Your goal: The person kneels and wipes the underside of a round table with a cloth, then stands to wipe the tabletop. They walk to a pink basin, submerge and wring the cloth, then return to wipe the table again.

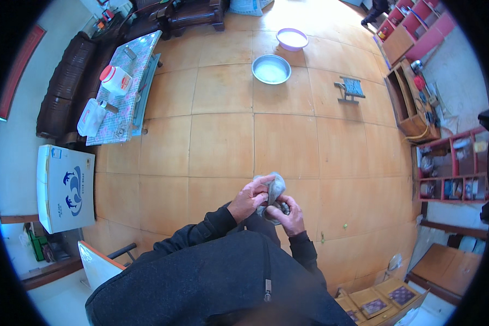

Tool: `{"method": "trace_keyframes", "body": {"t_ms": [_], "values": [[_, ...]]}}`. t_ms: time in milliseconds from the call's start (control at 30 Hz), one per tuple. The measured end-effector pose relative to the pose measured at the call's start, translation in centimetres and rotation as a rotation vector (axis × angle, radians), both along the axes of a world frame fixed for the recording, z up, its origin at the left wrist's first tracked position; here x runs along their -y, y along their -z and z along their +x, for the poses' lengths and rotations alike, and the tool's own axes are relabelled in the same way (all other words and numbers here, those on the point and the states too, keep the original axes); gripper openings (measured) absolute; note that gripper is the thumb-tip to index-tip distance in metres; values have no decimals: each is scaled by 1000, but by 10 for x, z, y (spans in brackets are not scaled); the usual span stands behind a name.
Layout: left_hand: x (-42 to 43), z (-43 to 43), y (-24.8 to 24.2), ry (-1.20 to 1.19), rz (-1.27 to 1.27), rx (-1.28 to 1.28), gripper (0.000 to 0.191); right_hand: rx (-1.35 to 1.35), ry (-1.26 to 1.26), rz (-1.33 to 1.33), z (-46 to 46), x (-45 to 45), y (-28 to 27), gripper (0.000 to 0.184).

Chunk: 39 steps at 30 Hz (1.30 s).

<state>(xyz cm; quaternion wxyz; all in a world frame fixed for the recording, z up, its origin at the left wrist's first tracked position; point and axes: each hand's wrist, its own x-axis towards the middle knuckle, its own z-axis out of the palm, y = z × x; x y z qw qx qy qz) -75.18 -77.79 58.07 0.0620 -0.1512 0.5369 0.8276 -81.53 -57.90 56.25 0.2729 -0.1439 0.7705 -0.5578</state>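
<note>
A crumpled grey-white cloth (277, 188) is between my two hands, low in the middle of the head view, above my lap. My left hand (251, 197) pinches its upper part from the left, with the fingers bent over it. My right hand (289, 215) grips the lower, bunched part from the right, the thumb lying across it. The part inside my palms is hidden. The cloth's exact kind cannot be told.
On the tiled floor ahead stand a metal basin (271, 69), a purple-rimmed basin (292, 39) and a folding stool (351, 89). A cloth-covered table (126, 98) and a white chest freezer (67, 188) are at left. Shelves (452, 167) line the right. Part of a person (377, 11) shows far off.
</note>
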Motion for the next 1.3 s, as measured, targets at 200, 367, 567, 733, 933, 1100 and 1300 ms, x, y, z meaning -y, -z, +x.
{"method": "trace_keyframes", "body": {"t_ms": [200,367,567,733,933,1100,1300], "values": [[34,-69,8,-86,-52,-16,58,4,-9,99,-92,59,1,30],[90,-140,26,-221,-138,120,51,14,-2,39,-176,101,13,20],[184,-238,44,-66,-710,-110,72,144,-43,30,-280,159,-4,14],[240,-322,59,126,-639,-180,63,353,49,-174,-363,208,-17,18],[267,-433,76,38,-65,12,26,346,209,-241,-464,242,-16,16],[277,-549,94,-73,-167,64,22,297,210,-167,-581,247,3,18],[289,-706,101,-277,-193,112,23,101,44,-55,-758,270,24,16]]}}
